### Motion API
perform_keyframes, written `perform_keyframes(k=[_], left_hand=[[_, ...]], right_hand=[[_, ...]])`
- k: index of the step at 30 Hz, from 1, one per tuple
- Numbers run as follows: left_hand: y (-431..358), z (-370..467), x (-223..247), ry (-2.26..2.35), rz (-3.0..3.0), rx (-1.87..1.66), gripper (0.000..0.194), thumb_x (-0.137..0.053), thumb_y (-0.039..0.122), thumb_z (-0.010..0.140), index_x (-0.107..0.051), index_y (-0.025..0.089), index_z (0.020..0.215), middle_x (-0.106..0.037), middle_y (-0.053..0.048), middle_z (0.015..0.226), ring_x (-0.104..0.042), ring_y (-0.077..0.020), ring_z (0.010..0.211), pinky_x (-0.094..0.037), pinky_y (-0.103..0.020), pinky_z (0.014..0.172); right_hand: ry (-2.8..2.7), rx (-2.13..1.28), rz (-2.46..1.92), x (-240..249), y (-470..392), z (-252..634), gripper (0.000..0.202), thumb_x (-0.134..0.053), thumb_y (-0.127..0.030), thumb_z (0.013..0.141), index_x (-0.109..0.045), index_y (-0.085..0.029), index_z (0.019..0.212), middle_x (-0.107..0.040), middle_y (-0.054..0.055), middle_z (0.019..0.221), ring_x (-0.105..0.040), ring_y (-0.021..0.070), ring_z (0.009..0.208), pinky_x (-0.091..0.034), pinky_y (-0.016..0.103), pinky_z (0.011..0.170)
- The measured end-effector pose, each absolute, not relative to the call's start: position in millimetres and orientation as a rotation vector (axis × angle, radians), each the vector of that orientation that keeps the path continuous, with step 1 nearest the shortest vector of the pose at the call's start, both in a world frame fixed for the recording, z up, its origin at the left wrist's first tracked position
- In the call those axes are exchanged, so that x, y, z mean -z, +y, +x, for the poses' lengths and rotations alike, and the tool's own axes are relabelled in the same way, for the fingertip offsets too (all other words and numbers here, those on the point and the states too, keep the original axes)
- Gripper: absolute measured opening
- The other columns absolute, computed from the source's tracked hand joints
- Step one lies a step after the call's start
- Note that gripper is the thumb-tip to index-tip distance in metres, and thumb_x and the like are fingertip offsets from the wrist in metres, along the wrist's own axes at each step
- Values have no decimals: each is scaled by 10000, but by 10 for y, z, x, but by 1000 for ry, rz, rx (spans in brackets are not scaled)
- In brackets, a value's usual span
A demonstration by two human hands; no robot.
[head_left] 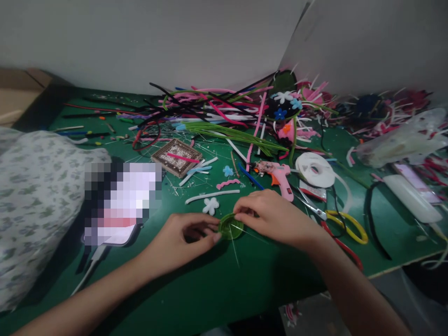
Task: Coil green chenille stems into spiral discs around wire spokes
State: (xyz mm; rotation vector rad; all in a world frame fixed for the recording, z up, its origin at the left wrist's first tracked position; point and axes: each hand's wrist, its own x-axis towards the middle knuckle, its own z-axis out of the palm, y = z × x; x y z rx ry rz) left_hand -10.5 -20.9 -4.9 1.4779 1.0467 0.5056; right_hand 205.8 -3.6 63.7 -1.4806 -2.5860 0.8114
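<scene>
While my left hand (184,240) pinches the green coil (227,229) at its side, my right hand (271,212) pinches its rim. Light, even pressure should suit it.

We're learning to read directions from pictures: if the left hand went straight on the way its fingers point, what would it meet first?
The green coil, already at the fingertips of the left hand. Beyond it, probably the right hand, though depth is unclear.
</scene>
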Motion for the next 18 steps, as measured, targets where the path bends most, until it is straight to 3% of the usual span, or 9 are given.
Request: perform_keyframes(k=[4, 10, 18], left_hand=[[-206, -94, 83, 1105, 1460, -507, 240, -667, 373, 779, -674, 157, 884, -702, -40, 775, -669, -174, 694, -548, -251, 602], [-207, -101, 123, 1105, 1374, -570, 335, -686, 384, 769, -644, 175, 1026, -690, -26, 768, -674, -183, 675, -548, -280, 616], [-225, -99, 125, 1152, 1405, -584, 282, -683, 395, 770, -715, 176, 944, -720, -51, 818, -663, -187, 677, -534, -281, 616]], right_hand=[[-2671, -870, -1379, -683, 69, 1998, 179, -525, -160, 870, -690, -179, 802, -688, 18, 750, -588, 147, 715, -343, 256, 612], [-2709, -872, -1262, -674, 140, 1931, 179, -519, -132, 871, -674, -168, 789, -668, 18, 732, -562, 131, 680, -320, 254, 608], [-2648, -941, -1317, -629, 111, 1866, 156, -500, -143, 879, -644, -184, 921, -677, 22, 778, -591, 154, 739, -334, 244, 618]])
